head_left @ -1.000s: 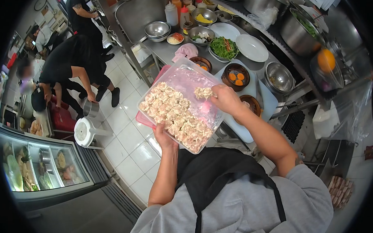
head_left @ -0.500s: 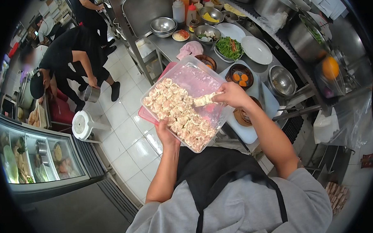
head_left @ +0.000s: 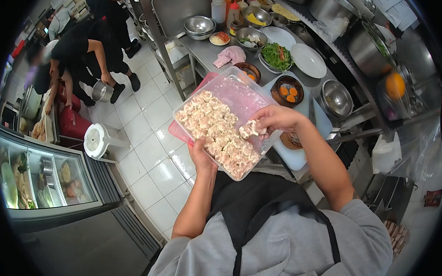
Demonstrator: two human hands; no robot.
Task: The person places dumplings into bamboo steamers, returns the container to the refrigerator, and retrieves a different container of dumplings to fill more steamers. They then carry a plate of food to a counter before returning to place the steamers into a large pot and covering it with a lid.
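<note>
Container point(head_left: 240, 92) – smooth plastic; floor tiles point(head_left: 166, 173) – glossy.

Left hand point(head_left: 202, 158): fingers concealed beneath the clear tray point(head_left: 243, 88), which also covers most of the pink tray point(head_left: 178, 132). Right hand point(head_left: 277, 119) obscures part of the lower steamer point(head_left: 290, 142). Upper-right sheets point(head_left: 389, 6): print illegible. Upper-left standing person point(head_left: 108, 13): cropped by the top edge.

Shows a round-topped white plastic stool point(head_left: 95, 138) on pale square floor tiles point(head_left: 150, 140), a crumpled pink cloth point(head_left: 230, 55) on a grey metal counter point(head_left: 206, 53).
</note>
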